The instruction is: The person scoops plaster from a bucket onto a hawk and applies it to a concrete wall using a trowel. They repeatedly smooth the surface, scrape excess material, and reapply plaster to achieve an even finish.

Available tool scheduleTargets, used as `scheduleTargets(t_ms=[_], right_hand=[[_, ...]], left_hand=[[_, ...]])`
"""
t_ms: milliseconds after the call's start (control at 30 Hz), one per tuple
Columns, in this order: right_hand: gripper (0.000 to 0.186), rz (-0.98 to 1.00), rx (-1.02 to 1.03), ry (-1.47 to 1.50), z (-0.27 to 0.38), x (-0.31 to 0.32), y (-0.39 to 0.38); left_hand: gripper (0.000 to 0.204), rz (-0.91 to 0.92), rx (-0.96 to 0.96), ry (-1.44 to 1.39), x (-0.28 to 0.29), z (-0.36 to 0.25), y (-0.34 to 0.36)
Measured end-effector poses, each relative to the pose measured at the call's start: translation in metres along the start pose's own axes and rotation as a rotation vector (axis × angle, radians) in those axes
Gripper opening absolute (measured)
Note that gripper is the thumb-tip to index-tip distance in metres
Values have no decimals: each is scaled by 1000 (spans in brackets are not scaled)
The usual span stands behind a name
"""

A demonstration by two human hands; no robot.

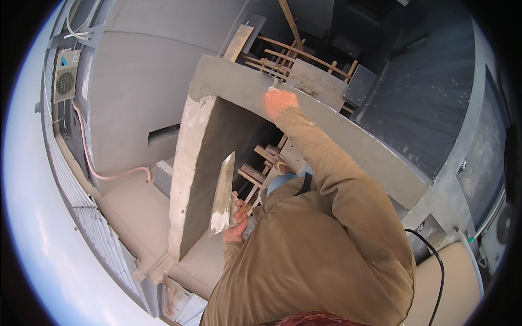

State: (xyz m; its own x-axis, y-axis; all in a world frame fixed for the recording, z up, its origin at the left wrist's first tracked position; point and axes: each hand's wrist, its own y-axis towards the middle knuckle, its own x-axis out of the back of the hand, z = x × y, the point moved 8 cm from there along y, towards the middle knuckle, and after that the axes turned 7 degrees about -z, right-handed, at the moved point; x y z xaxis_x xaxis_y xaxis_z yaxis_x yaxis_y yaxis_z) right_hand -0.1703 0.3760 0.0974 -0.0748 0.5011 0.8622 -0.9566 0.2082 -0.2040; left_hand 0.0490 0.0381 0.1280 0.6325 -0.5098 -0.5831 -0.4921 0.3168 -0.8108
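My left hand (237, 221), low beside my body, is closed around a plastering trowel (222, 195). The trowel's long flat metal blade stands nearly upright, with pale plaster smeared on its lower part. Stretched forward, my right hand (280, 103) makes a fist at the edge of a grey plastered concrete beam (239, 79). A small grey tip (275, 82) sticks out past its knuckles; the fist hides the rest of that thing. The beam joins a rough-edged concrete upright (187, 168) at its left end.
Wooden scaffold poles and boards (318, 81) lie beyond the beam, and more planks (253, 174) are below me. An air conditioner unit (66, 76) hangs at the far left beside a pinkish pipe (92, 168). A black cable (439, 266) loops at the right.
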Motion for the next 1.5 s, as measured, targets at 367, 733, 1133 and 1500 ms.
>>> scheduleTargets(t_ms=[367,733,1133,1500], right_hand=[[25,209,-167,-170,-94,16,-119],[39,56,-210,-159,-105,29,-165],[47,75,-385,-219,-183,55,-243],[45,165,-488,-302,-231,51,-323]], left_hand=[[40,-2,62,138,-15,-4,19],[55,59,201,142,-21,5,38],[55,-7,230,184,-14,11,44],[47,-48,290,292,-40,37,57]])
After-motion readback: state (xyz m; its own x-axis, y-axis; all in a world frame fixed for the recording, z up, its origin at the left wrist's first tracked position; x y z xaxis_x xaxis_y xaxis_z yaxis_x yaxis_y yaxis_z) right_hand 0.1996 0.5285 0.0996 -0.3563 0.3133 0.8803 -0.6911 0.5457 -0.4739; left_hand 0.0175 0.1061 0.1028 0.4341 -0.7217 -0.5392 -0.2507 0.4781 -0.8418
